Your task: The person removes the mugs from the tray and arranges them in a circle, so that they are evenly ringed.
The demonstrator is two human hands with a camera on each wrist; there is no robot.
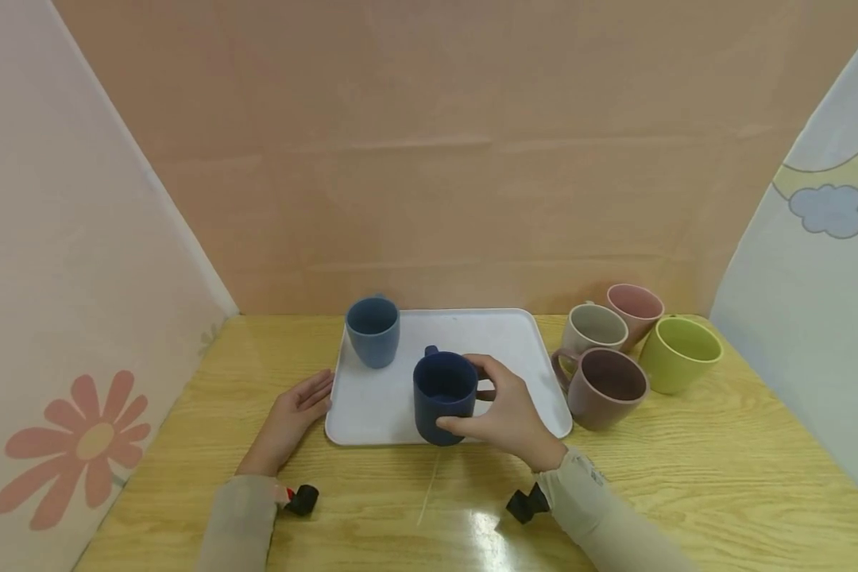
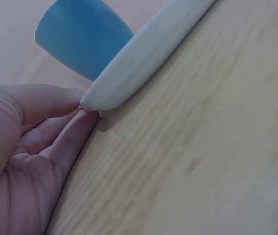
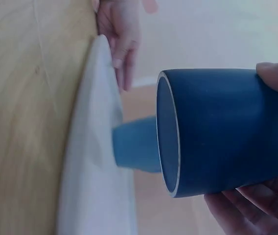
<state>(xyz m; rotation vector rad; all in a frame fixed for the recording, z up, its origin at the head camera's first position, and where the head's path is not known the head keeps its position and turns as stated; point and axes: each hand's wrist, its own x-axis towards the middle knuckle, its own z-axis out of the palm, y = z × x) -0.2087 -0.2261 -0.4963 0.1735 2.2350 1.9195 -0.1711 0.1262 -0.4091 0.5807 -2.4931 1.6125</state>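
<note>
Grips a dark-blue, cylindrical matte mug [image 1: 430, 411] in the right hand [image 1: 506, 413], holding it lifted above the near edge of a white, round-cornered rectangular tray [image 1: 375, 413], and touches the tray's left side with the straight-fingered, unclenched left hand [image 1: 295, 417], near a lighter-blue tapered mug [image 1: 375, 345] standing on the tray.

Inspected remotely: I can read no text, label, brand, number or sign in any of the views.
</note>
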